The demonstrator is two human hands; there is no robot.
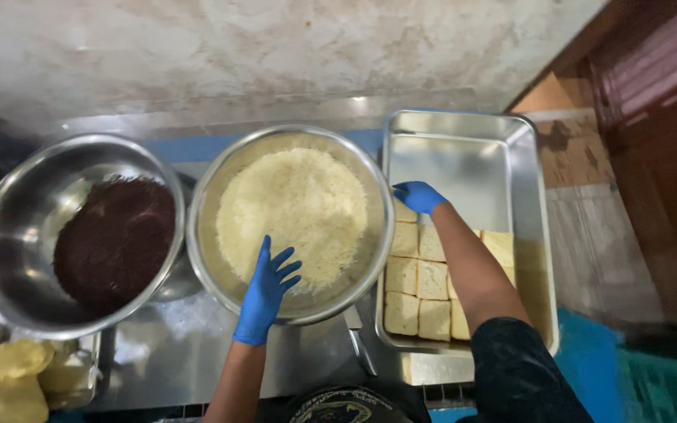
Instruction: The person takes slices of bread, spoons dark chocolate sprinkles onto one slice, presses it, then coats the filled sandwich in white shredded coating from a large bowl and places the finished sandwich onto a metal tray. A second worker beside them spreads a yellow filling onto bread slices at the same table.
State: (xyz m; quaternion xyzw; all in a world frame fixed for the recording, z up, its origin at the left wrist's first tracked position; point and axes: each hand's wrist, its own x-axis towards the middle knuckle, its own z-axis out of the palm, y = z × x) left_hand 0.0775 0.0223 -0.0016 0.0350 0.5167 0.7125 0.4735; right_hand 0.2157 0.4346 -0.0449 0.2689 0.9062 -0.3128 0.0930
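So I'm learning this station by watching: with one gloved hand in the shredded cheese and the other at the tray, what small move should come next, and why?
Probably close the left hand on a pinch of the shredded cheese it rests in. Its fingers are spread open on the pile in the steel bowl, while the right hand is at the bare bread squares in the tray.

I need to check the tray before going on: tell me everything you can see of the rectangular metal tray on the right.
The rectangular shiny steel tray has rounded corners and raised walls, and stands on the counter beside the round steel bowl of pale shreds. Pale square bread-like pieces fill its near half in rows; the far half is bare. The blue-gloved right hand reaches into it at the far edge of the pieces.
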